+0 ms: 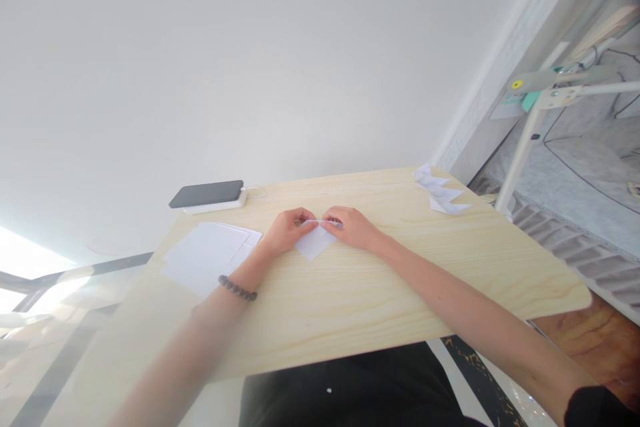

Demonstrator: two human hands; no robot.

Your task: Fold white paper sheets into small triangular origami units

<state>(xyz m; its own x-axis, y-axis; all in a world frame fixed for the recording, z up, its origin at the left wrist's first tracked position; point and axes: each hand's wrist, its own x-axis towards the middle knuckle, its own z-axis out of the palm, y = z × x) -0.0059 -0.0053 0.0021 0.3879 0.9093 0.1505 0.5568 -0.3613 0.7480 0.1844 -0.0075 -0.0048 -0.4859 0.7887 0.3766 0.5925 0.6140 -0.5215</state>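
A small folded sheet of white paper [313, 245] is held between my hands over the middle of the table, one corner pointing toward me. My left hand [290, 229] pinches its upper left edge between thumb and fingers. On the other side, my right hand [350, 225] grips the upper right edge the same way, and the two thumb tips come close together at the top. My fingers cover the paper's far side. A beaded bracelet [238, 288] circles my left wrist.
White paper sheets [205, 253] lie in a stack at the left of the wooden table [320, 320]. Behind them a black phone [207, 193] rests on a white block with a cable. Several folded paper pieces [443, 193] sit at the back right. A white metal frame [525, 147] stands beyond.
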